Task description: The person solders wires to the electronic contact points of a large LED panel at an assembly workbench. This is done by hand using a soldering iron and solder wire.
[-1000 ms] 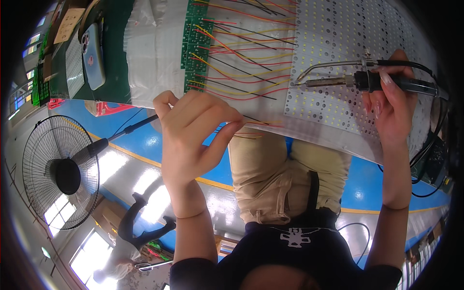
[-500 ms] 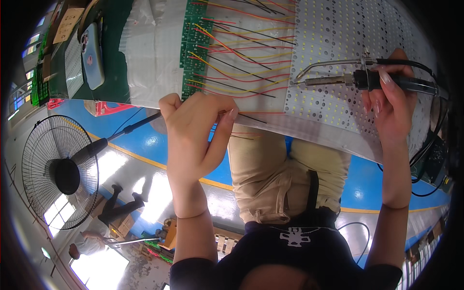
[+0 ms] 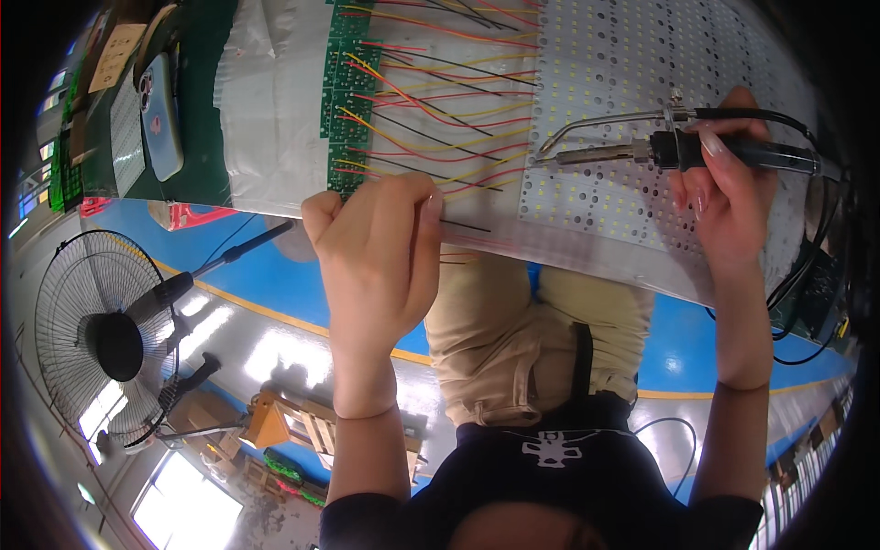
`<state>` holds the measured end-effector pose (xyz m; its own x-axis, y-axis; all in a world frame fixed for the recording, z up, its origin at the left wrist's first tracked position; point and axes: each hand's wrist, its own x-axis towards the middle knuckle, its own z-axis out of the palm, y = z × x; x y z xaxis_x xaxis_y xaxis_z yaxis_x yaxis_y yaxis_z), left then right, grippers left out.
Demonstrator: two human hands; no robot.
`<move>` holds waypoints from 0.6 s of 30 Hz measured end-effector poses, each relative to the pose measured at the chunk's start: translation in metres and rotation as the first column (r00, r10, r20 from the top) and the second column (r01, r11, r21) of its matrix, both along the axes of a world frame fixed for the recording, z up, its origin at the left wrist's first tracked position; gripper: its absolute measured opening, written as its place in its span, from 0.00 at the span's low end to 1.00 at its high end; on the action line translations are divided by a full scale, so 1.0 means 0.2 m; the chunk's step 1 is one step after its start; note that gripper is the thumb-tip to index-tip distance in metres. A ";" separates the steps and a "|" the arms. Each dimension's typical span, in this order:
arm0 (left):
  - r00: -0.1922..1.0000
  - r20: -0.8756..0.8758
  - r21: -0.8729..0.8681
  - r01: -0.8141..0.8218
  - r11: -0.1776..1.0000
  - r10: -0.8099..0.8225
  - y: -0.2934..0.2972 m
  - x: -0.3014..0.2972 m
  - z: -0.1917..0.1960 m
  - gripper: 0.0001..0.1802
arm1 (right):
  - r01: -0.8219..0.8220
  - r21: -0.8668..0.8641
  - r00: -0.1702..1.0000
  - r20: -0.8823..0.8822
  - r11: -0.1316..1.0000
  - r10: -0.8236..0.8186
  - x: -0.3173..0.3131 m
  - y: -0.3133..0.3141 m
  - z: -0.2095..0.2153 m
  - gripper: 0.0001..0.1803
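Right hand (image 3: 724,197) is gripping a soldering iron (image 3: 683,148) at the upper right of the frame, fingers wrapped tight around the handle, tip hovering at the left edge of the white LED panel (image 3: 632,64). Left hand (image 3: 380,252) in the middle is pinching the near ends of the red, yellow and black wires (image 3: 440,128), fingers pressed together. Looks like many wires are already running from the green circuit board (image 3: 344,101) to the panel, though I'm guessing a few joints are still waiting (solder points are too small to make out). The surface is getting cut off at the top, and a phone (image 3: 163,115) is lying at the upper left.
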<state>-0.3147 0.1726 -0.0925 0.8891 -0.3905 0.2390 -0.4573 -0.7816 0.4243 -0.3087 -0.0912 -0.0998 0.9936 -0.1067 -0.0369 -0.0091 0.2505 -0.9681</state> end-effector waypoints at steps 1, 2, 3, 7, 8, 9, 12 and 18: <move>1.000 0.016 0.004 -0.008 1.000 0.008 0.00 0.00 0.00 0.03 | -0.001 -0.001 1.000 -0.001 1.000 0.001 0.00 0.00 0.00 0.06; 0.999 0.031 0.009 -0.017 1.000 0.016 -0.01 0.00 -0.01 0.03 | 0.003 -0.004 1.000 -0.012 1.000 -0.003 0.00 0.00 0.00 0.06; 0.999 0.030 0.008 -0.018 1.000 0.017 -0.01 0.00 -0.02 0.03 | 0.007 -0.008 1.000 -0.022 1.000 -0.007 0.00 0.00 0.00 0.06; 0.998 0.061 0.009 -0.023 1.000 0.022 -0.02 -0.01 -0.03 0.05 | 0.015 -0.006 0.999 -0.052 1.000 -0.015 -0.01 0.02 0.02 0.06; 0.998 0.060 0.015 -0.035 0.999 0.034 -0.02 -0.01 -0.03 0.06 | 0.035 -0.013 0.999 -0.041 0.999 -0.036 0.00 0.03 0.02 0.06; 0.998 0.058 0.014 -0.034 0.999 0.034 -0.03 -0.01 -0.03 0.06 | 0.055 -0.019 0.998 -0.028 0.998 -0.056 0.00 0.03 0.03 0.06; 0.993 0.117 0.002 -0.012 1.000 0.011 -0.03 -0.01 -0.04 0.08 | 0.005 -0.011 0.999 -0.037 1.000 -0.006 -0.01 0.00 0.00 0.07; 0.990 0.119 -0.076 0.087 0.993 -0.078 -0.06 0.00 -0.05 0.09 | -0.010 -0.027 1.000 0.009 1.000 0.010 -0.01 0.01 0.00 0.07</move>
